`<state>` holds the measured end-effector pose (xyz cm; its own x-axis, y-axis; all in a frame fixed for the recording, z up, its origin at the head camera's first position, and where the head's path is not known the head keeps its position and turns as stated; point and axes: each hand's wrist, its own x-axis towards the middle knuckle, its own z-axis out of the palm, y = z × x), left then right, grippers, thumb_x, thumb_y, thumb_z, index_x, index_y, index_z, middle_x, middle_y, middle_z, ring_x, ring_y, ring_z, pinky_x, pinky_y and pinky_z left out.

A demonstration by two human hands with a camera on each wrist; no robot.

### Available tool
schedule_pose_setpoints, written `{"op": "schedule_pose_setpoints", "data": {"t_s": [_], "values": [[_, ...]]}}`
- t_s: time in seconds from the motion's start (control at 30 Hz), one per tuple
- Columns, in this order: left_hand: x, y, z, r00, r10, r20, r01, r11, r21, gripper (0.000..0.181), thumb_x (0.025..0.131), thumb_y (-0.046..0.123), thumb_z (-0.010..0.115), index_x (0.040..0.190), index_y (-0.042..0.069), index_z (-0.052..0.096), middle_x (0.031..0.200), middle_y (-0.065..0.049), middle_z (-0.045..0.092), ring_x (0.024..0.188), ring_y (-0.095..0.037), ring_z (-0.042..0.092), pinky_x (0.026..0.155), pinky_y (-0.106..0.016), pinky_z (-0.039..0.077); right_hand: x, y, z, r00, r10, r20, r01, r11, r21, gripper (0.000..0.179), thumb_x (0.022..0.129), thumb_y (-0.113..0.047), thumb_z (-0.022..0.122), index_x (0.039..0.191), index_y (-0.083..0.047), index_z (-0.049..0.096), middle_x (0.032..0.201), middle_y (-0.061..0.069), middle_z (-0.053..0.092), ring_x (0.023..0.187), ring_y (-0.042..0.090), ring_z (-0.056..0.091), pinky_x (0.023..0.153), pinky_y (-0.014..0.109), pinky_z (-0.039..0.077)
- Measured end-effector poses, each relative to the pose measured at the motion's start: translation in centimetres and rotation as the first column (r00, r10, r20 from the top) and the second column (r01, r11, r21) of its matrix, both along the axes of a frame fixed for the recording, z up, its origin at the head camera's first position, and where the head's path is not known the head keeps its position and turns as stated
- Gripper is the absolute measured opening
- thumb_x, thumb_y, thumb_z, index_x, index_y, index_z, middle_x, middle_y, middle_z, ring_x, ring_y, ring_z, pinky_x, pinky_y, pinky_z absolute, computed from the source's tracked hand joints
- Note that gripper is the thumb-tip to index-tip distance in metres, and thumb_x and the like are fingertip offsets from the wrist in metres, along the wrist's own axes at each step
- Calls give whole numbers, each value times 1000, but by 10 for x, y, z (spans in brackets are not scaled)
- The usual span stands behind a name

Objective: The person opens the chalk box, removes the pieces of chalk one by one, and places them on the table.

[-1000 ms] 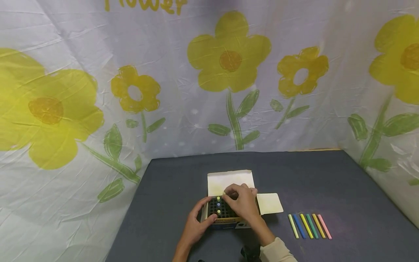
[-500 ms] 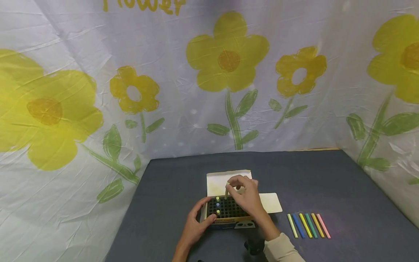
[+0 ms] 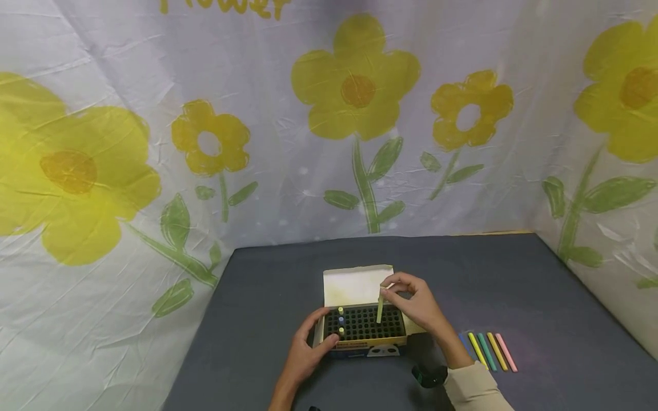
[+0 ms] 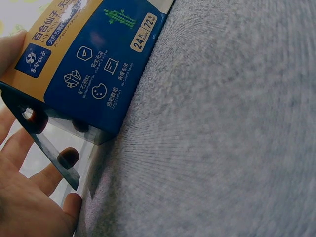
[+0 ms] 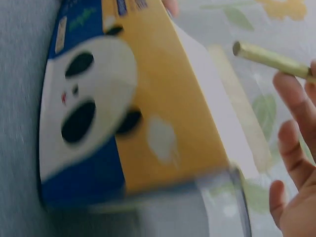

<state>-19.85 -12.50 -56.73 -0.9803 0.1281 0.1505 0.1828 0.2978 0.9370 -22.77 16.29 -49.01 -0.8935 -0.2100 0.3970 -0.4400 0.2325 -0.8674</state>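
An open chalk box point(image 3: 370, 344) with a black grid of holes point(image 3: 360, 323) stands on the dark table. Three chalk ends, a yellow-green one point(image 3: 341, 310), a blue one point(image 3: 341, 321) and another yellow-green one point(image 3: 341, 330), stick up near its left end. My left hand point(image 3: 308, 345) grips that end, thumb at the front top edge and index finger at the back corner. Between the thumb and fingers of my right hand point(image 3: 416, 302) is a pale yellow-green chalk stick point(image 5: 271, 58), pinched by its top. It hangs nearly upright, overlapping the right half of the grid in the head view.
Several chalk sticks lie in a row to the right, including a yellow one point(image 3: 477, 349) and a pink one point(image 3: 506, 352); my right forearm partly covers the row. The box's white lid point(image 3: 354, 286) stands raised behind the grid. A flower-printed curtain point(image 3: 288, 188) encloses the table.
My right hand has drawn the yellow-green chalk stick up from the grid and carried it to the right. My left hand has stayed on the box.
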Motion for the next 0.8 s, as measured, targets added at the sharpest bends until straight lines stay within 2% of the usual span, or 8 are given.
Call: {"op": "schedule_pose_setpoints", "data": {"t_s": [0.1, 0.2, 0.33, 0.57, 0.67, 0.8], "values": [[0, -1, 0, 1000, -1, -2, 1, 1000, 0, 56, 89, 38, 79, 141, 37, 57, 153, -3, 52, 147, -38, 42, 114, -71, 33, 4, 16, 1, 999, 8, 31, -8, 1000, 17, 18, 98, -11, 68, 111, 0, 69, 90, 11, 77, 86, 16, 72, 86, 45, 56], [0, -2, 0, 1000, -5, -7, 5, 1000, -2, 56, 90, 37, 79, 141, 38, 57, 154, -4, 51, 147, -39, 41, 113, -71, 33, 8, 31, 1, 998, -9, 59, 7, 999, 37, 16, 99, -13, 68, 111, -3, 69, 91, 8, 77, 87, 15, 72, 84, 36, 56], [1, -3, 1, 1000, -10, -4, 10, 1000, -4, 56, 90, 37, 79, 141, 38, 56, 155, -4, 50, 147, -41, 41, 112, -72, 33, 15, 52, 1, 994, -44, 97, 39, 998, 51, 15, 99, -14, 67, 111, -5, 70, 89, 4, 77, 89, 11, 70, 85, 34, 53], [-1, -3, 1, 1000, -7, 7, 7, 1000, 7, 56, 89, 36, 79, 141, 38, 57, 154, -3, 51, 147, -39, 41, 113, -72, 33, 28, 88, 2, 984, -141, 108, 129, 985, 115, 19, 101, -14, 65, 113, 1, 68, 91, 2, 78, 87, 9, 71, 83, 28, 55], [-1, -3, 1, 1000, -3, 13, 3, 1000, 4, 56, 89, 36, 79, 141, 38, 57, 154, -3, 51, 147, -39, 41, 113, -71, 33, 34, 105, 1, 974, -189, 121, 169, 972, 161, 21, 101, -17, 65, 114, 0, 68, 94, 2, 79, 89, 7, 70, 86, 34, 55], [-1, -1, 1, 1000, -1, 16, 1, 1000, -6, 57, 89, 38, 79, 142, 37, 57, 154, -3, 51, 147, -39, 41, 114, -71, 33, 43, 130, -3, 955, -243, 170, 204, 955, 215, 24, 102, -22, 64, 116, -3, 68, 99, 2, 79, 95, 0, 66, 93, 56, 53]]}}
